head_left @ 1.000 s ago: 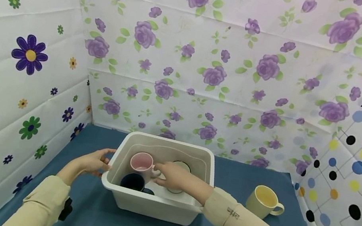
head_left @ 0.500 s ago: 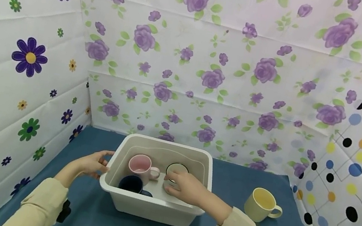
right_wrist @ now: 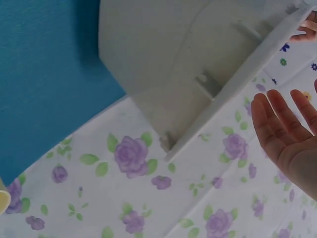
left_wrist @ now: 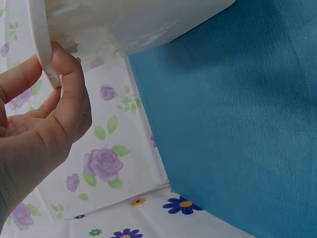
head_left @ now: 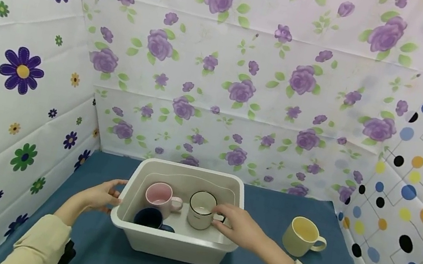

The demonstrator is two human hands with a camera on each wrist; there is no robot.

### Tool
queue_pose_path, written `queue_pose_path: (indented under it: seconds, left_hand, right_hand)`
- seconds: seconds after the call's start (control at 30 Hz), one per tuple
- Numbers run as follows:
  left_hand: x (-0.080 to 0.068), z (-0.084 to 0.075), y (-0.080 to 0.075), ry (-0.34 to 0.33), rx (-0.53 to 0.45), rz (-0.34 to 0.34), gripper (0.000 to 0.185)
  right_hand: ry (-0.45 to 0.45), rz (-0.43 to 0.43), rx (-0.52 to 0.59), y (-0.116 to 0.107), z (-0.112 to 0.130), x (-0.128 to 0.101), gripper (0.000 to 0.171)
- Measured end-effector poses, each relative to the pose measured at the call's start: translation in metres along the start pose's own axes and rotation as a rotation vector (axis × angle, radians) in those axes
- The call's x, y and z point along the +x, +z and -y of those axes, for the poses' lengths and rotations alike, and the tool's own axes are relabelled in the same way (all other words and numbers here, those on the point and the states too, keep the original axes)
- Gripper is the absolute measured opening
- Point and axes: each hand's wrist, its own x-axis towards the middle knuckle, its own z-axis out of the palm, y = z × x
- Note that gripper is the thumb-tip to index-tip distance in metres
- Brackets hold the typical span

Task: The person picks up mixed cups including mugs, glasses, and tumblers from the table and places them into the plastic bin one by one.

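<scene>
A white bin [head_left: 170, 247] stands on the blue table with three mugs in it. The pink mug [head_left: 157, 195] is at the left, the dark blue mug [head_left: 149, 218] in front of it, and a white mug with a dark rim [head_left: 199, 212] on the right. My left hand [head_left: 100, 197] pinches the bin's left rim, thumb and fingers on either side [left_wrist: 59, 99]. Beside the white mug's handle is my right hand [head_left: 239, 226], fingers fairly straight [right_wrist: 292, 134]; contact with the handle is hard to tell. The mugs are hidden in both wrist views.
A yellow mug [head_left: 303, 238] stands on the blue table [head_left: 267, 203] to the right of the bin. Patterned cloth walls [head_left: 230, 74] enclose the table at the back and both sides. A small black object [head_left: 67, 254] is by the left sleeve.
My right hand has moved right, from the pink mug's handle across the white mug to its handle side, uncovering the white mug. The left hand stays at the bin's rim.
</scene>
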Motion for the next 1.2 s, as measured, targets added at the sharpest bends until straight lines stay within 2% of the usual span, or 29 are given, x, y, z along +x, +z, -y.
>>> queue_pose_path:
  seconds: [0.17, 0.33, 0.5, 0.67, 0.87, 1.07, 1.2]
  left_hand:
    - [-0.001, 0.0, -0.001, 0.0, -0.007, 0.001, 0.068]
    - [-0.001, 0.001, 0.0, -0.004, 0.004, -0.004, 0.068]
    - [-0.001, 0.001, 0.001, -0.002, 0.004, -0.005, 0.068]
    - [-0.002, 0.0, 0.001, 0.001, 0.005, -0.016, 0.068]
    - [-0.002, -0.001, 0.001, 0.002, 0.02, -0.022, 0.069]
    - [-0.001, -0.001, 0.002, 0.0, 0.012, -0.037, 0.067]
    - [-0.003, 0.002, 0.002, 0.017, 0.017, -0.03, 0.068]
  right_hand:
    - [0.042, 0.017, 0.019, 0.0, -0.008, -0.009, 0.027]
    - [0.035, -0.013, 0.015, -0.005, -0.014, -0.017, 0.029]
    - [0.038, -0.121, 0.028, -0.012, -0.024, -0.025, 0.022]
    - [0.099, -0.263, 0.074, -0.015, -0.038, -0.031, 0.016]
    - [0.153, -0.279, 0.084, -0.013, -0.049, -0.038, 0.016]
    - [0.195, -0.327, 0.23, -0.011, -0.064, -0.043, 0.016]
    - [0.196, -0.356, 0.258, -0.01, -0.077, -0.047, 0.015]
